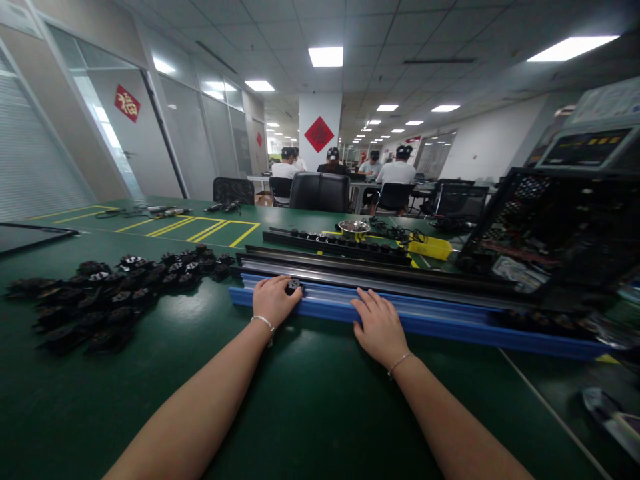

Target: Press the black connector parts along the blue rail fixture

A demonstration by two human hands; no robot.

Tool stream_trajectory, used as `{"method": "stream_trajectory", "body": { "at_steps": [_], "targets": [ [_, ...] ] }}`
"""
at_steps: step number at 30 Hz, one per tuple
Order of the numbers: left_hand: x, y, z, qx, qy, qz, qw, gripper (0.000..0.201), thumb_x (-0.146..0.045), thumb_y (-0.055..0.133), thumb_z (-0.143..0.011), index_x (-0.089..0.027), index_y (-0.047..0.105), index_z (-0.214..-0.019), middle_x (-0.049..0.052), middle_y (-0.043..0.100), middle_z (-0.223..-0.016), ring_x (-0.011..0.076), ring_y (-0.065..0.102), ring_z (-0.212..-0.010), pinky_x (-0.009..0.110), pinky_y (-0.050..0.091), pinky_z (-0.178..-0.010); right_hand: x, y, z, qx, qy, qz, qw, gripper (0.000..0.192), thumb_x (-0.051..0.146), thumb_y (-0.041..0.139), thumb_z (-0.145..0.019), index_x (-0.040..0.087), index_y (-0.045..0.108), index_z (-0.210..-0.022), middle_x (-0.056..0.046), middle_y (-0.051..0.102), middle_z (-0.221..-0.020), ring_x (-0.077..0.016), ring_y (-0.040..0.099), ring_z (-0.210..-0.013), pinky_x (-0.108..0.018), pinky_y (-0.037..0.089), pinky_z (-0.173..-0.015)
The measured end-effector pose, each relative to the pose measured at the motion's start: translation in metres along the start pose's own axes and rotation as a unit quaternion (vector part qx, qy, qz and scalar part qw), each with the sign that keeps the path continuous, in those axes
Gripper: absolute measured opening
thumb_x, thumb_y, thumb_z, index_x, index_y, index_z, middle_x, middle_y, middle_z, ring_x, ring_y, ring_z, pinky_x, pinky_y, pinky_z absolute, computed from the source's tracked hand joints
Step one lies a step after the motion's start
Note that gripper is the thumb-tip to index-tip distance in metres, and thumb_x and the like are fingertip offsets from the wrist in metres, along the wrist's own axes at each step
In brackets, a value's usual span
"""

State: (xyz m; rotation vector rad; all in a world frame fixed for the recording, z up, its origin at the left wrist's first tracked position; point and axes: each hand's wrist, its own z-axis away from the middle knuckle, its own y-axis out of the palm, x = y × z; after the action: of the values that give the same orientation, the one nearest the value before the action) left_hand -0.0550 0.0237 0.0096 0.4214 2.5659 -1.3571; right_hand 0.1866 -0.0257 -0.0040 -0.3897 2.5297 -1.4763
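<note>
My left hand [274,299] is closed around a small black part [293,286] at the left end of a long blue channel rail [440,327]. What kind of part it is does not show clearly. Farther right, my right hand [381,324] rests on the near edge of the same rail with its fingers stretched out, holding nothing. Several dark parts [545,321] sit in the right end of the rail. To the left, a heap of similar black parts [107,293] lies on the green table [280,413].
Behind the blue rail lie dark and silver rails [350,275] and another row of black parts [320,239]. A metal bowl [354,228], a yellow tray [431,247] and cables [400,233] are beyond. An opened machine casing [530,227] stands at right. Several people sit in the background.
</note>
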Motion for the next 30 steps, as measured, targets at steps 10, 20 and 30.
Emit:
{"method": "stream_trajectory", "body": {
  "at_steps": [10, 20, 30],
  "targets": [
    [0.004, -0.002, -0.001, 0.001, 0.006, -0.001, 1.0, 0.031, -0.044, 0.052, -0.078, -0.025, 0.07, -0.095, 0.001, 0.07, -0.109, 0.0209, 0.06, -0.106, 0.036, 0.037, -0.098, 0.001, -0.003, 0.0, 0.008, 0.005, -0.006, 1.0, 0.038, 0.02, 0.049, -0.078, 0.021, 0.059, -0.115, -0.007, 0.046, -0.139, -0.0257, 0.037, -0.128, -0.043, 0.028, -0.103],
    [0.013, -0.003, -0.003, 0.005, 0.018, -0.016, 1.0, 0.034, -0.045, 0.051, -0.078, -0.023, 0.071, -0.096, 0.002, 0.07, -0.108, 0.0217, 0.062, -0.103, 0.035, 0.041, -0.094, 0.0, -0.003, 0.0, 0.006, 0.005, -0.01, 1.0, 0.037, 0.02, 0.05, -0.078, 0.021, 0.059, -0.114, -0.007, 0.046, -0.139, -0.0249, 0.038, -0.128, -0.043, 0.027, -0.105],
    [0.021, -0.005, -0.005, 0.011, 0.023, -0.018, 1.0, 0.035, -0.045, 0.051, -0.078, -0.023, 0.071, -0.097, 0.003, 0.07, -0.107, 0.0223, 0.063, -0.102, 0.035, 0.042, -0.095, -0.001, -0.001, 0.001, -0.005, 0.006, -0.014, 1.0, 0.036, 0.02, 0.049, -0.078, 0.021, 0.059, -0.113, -0.006, 0.047, -0.139, -0.0251, 0.038, -0.128, -0.044, 0.027, -0.105]
  ]
}}
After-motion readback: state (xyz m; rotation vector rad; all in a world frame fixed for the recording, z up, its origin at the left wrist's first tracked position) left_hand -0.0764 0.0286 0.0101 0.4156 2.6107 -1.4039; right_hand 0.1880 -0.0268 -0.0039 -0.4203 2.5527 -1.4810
